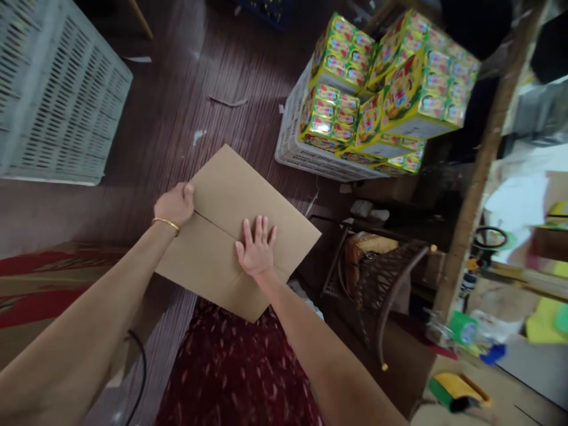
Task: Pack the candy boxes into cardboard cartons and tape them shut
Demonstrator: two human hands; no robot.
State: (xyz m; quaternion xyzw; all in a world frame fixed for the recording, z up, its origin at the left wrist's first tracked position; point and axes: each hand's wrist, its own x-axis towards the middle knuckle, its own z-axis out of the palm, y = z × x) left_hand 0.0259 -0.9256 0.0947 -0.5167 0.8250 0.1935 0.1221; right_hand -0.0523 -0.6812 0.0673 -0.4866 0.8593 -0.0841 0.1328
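Head view: the dark, streaked floor (177, 112) carries most of what shows, and the largest thing on it is a pale slatted crate (73, 100) at its far left corner. Next in size is a white crate (306, 155) toward the far right, loaded with yellow-green packs (399, 89) that are stacked above its rim, the upper ones tilted. A dark red patterned garment (235, 367) fills the middle of the near edge, and the cardboard box (239, 189) lies just beyond and partly over it, turned so that one corner points away and one toward the wearer; what bears its weight cannot be seen. A curved woven chair (381, 284) stands to the right, well apart from the box. The left hand (174, 204) is closed on the box's left edge, between its far and left corners, thumb on top at the end of the seam (213, 223); its other fingers are partly hidden. The right hand (258, 251) is open, fingers apart and palm down on the box's top, beside the seam and toward the edge between the right and near corners. Smallest are a gold bracelet (166, 223) on the left wrist and a whitish scrap (198, 136) on the floor.
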